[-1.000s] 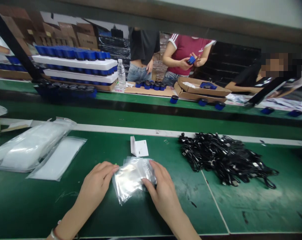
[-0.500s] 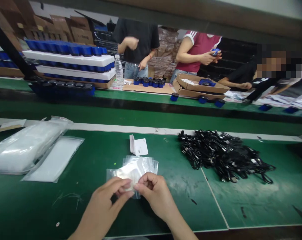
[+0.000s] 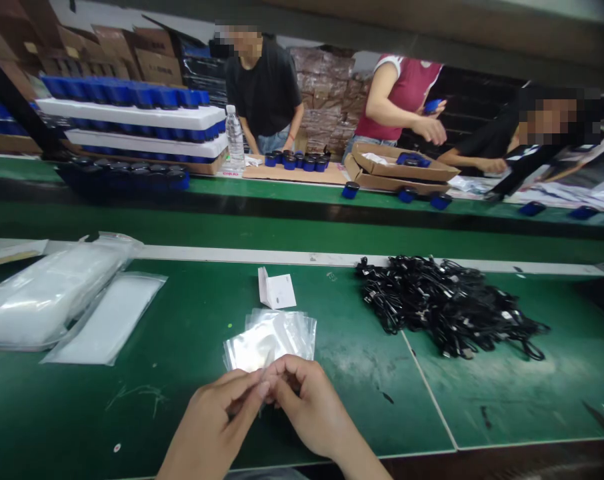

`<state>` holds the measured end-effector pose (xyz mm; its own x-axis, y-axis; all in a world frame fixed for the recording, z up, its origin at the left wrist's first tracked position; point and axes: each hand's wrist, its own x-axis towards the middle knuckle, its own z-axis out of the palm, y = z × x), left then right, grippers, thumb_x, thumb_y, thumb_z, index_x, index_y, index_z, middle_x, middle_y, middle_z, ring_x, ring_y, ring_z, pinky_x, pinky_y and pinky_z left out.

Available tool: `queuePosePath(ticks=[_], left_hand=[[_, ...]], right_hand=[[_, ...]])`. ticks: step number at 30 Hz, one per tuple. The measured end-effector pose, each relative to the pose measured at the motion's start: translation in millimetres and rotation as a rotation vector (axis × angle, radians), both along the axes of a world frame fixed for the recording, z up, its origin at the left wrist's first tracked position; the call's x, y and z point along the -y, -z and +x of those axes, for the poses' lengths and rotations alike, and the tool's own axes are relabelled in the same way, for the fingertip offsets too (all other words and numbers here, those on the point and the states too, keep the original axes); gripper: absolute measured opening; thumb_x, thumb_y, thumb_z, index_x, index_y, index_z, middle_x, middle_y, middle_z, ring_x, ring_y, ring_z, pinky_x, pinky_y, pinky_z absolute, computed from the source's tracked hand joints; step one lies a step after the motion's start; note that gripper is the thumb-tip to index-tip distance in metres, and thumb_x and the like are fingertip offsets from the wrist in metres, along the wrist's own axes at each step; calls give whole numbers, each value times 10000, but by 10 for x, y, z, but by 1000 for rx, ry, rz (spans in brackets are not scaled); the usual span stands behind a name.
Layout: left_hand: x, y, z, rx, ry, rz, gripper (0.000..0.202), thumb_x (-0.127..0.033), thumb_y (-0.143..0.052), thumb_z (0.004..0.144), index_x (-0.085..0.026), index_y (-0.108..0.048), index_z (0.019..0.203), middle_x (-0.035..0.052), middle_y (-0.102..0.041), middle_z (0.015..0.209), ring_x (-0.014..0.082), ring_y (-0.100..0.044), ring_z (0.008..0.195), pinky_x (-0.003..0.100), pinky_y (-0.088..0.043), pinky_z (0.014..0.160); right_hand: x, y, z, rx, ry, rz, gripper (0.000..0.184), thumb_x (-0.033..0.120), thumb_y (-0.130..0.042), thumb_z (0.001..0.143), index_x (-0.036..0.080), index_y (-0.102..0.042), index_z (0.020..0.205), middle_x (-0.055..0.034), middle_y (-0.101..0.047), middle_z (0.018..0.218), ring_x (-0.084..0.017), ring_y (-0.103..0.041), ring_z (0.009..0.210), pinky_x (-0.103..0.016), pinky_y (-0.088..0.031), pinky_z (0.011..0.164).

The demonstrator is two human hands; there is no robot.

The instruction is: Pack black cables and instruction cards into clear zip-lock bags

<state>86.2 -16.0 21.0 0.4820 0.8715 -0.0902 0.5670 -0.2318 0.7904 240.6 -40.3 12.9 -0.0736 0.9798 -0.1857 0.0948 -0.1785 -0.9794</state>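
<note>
Clear, crinkly poly bag [image 3: 269,341] lies flat on the green bench mat [image 3: 362,407], its near edge right at the fingers. Left hand [image 3: 207,417] and right hand [image 3: 307,403] pinch narrow, fingertips [image 3: 265,389] meeting on that thin plastic edge. Tangled black cables [image 3: 442,310] sit well right; folded white card [image 3: 277,291] just beyond the bag.

A tangle of black cables [image 3: 447,307] lies right of a small white card [image 3: 277,291] on the green workbench [image 3: 362,407].
</note>
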Motion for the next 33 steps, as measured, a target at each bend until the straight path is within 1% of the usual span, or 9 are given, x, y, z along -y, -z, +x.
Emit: queuePosePath(ticks=[7,9,13,18,22,25,27,30,33], left_hand=[[-22,14,40,-198,-8,305,298,-265,-399,869,-212,-444,579,-57,-492,507,97,-491,439,188,-357,449],[-30,20,56,-191,6,295,294,-260,-392,870,-213,-422,582,-58,-486,516,95,-493,449,183,-358,452],[-35,42,95,-102,26,200,290,-280,-383,888,-212,-444,613,-59,-509,548,87,-518,480,161,-384,473],[5,130,111,-71,10,289,283,-230,-437,846,-210,-390,568,-74,-452,513,71,-462,438,145,-354,436],[25,195,68,-74,-66,417,237,-167,-450,787,-211,-399,560,-79,-438,495,70,-445,424,145,-352,440],[2,223,28,-95,-110,401,217,-173,-454,772,-213,-411,564,-80,-441,492,72,-443,419,147,-353,440],[-23,236,13,-110,-115,327,221,-196,-449,779,-215,-413,561,-80,-439,485,75,-443,419,149,-350,435],[-46,249,18,-115,-104,215,232,-225,-428,792,-216,-410,561,-73,-447,492,82,-452,436,154,-352,442],[-37,246,44,-110,-98,164,226,-233,-414,791,-217,-403,566,-68,-456,505,87,-459,458,160,-357,464]], right_hand=[[55,-57,11,343,20,139,134,113,-494,787,166,-594,715,4,-597,668,-123,-571,615,-214,-430,593],[99,-76,-5,421,32,205,122,99,-495,775,166,-596,784,-18,-616,738,-146,-598,685,-235,-447,645],[186,-84,-65,559,10,320,293,72,-466,751,166,-577,1005,-66,-649,884,-194,-626,799,-270,-453,706],[174,-6,-88,793,35,318,221,121,-398,822,180,-582,712,-32,-630,636,-165,-606,562,-242,-351,522],[69,6,18,973,91,243,185,121,-465,781,180,-555,631,-22,-613,584,-163,-575,522,-260,-290,511],[-107,-95,159,792,36,174,183,142,-467,818,187,-583,684,-7,-627,639,-150,-575,582,-245,-331,546],[-317,-179,244,571,20,158,129,237,-486,857,195,-604,828,-21,-647,799,-160,-589,727,-249,-390,635],[-769,-244,307,355,136,46,337,360,-622,784,152,-544,1038,-89,-593,1031,-193,-560,928,-285,-428,774],[-1219,-221,299,268,85,-71,362,440,-589,807,125,-548,981,-77,-615,877,-160,-604,732,-263,-483,623]])
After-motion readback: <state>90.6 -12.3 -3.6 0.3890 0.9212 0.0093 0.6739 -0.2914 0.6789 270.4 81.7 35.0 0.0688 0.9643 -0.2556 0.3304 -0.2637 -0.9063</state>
